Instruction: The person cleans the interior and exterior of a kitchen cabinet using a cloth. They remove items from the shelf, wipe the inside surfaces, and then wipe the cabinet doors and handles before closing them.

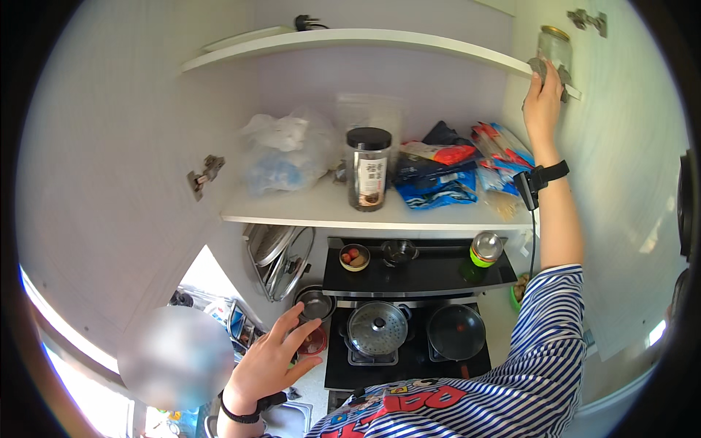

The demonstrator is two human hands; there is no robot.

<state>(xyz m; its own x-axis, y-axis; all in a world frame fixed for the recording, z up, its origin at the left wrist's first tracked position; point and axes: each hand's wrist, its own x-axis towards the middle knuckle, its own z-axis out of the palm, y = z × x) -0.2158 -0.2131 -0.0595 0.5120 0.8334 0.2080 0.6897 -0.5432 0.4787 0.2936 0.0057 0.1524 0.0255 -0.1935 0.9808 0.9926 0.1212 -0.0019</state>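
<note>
High on the right, my right hand point(543, 101) grips a dark grey cloth point(539, 68) at the right end of the upper cabinet shelf point(383, 37). Right by it stands a clear glass jar point(555, 46) with a gold lid, partly hidden by my fingers and the cloth. Whether my hand also touches the jar, I cannot tell. Lower left, my left hand point(276, 350) hovers with fingers spread and nothing in it, over the counter left of the stove.
On the lower shelf point(306, 211) are a plastic bag point(290, 148), a black-lidded jar point(368, 169) and packets point(438, 169). Open cabinet doors flank me, the right door point(624, 180) beside my arm. Below, a lidded steel pot point(378, 331) and a frying pan point(456, 332) stand on the stove.
</note>
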